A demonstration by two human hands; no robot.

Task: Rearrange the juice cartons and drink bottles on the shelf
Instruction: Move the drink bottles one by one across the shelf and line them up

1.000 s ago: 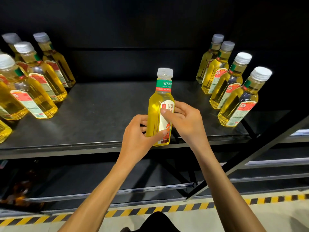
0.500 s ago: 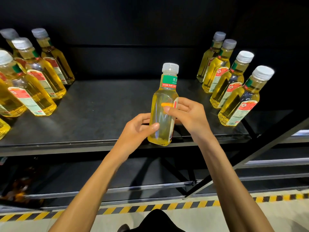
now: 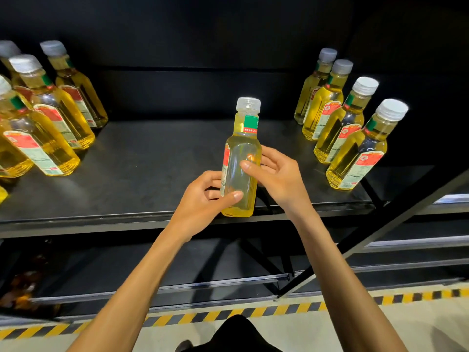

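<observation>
Holding a drink bottle [image 3: 241,171] upright w/ both hands at the front edge of the black shelf [image 3: 152,158], in the gap btw. the left bottle group [image 3: 58,128] and the right-hand row [image 3: 352,138]; can't tell whether the base touches the shelf. Gripping the lower body w/ left hand [image 3: 203,199], fingers curled round, thumb across the front; pinching higher up w/ right hand [image 3: 279,174], thumb on the front face, fingers behind. Looks full of clear yellow liquid, so prob. fairly heavy for its size. Seems thin clear plastic: likely gives a bit under a squeeze, not brittle like glass, but smooth and maybe slippery on the bare panels. Best to grip mid-body across the flat sides, or on the label [image 3: 224,162] for friction; better not to lift by the white cap [image 3: 248,104] alone. Should go down flat and clear of neighbours, to avoid knocking the row over.
</observation>
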